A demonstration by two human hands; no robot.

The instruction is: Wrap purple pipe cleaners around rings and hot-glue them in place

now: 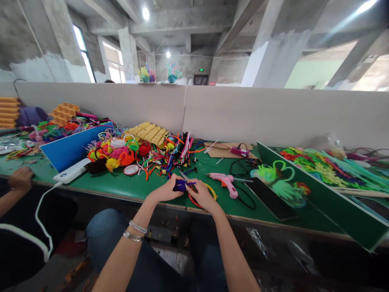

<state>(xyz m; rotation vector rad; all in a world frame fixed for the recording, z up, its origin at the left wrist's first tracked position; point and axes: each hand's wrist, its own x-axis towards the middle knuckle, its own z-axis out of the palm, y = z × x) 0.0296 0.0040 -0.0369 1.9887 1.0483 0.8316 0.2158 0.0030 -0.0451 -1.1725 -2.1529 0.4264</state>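
Note:
My left hand (pixel 166 190) is closed around a dark purple bundle (pixel 180 185) that looks like bent pipe cleaners, just above the table's front edge. My right hand (pixel 203 197) meets it from the other side, thumb and fingers pinched at the bundle's right end, where a thin purple strip sticks out. Fingers hide part of the bundle. A pointed metal blade (pixel 184 175) shows just behind my hands; the rest of that tool is hidden. Beneath my right hand lie a red loop (pixel 194 201) and a yellow loop (pixel 214 191). Right of it rests a pink glue gun (pixel 225 182).
A heap of colourful pipe cleaner pieces (pixel 121 152) lies left, beside a blue panel (pixel 75 148) and white power bank (pixel 73 171). Rightward are a dark phone (pixel 270 197), green pipe cleaner figures (pixel 287 186) and a green divider (pixel 322 194). Another person's hand (pixel 20 179) rests far left.

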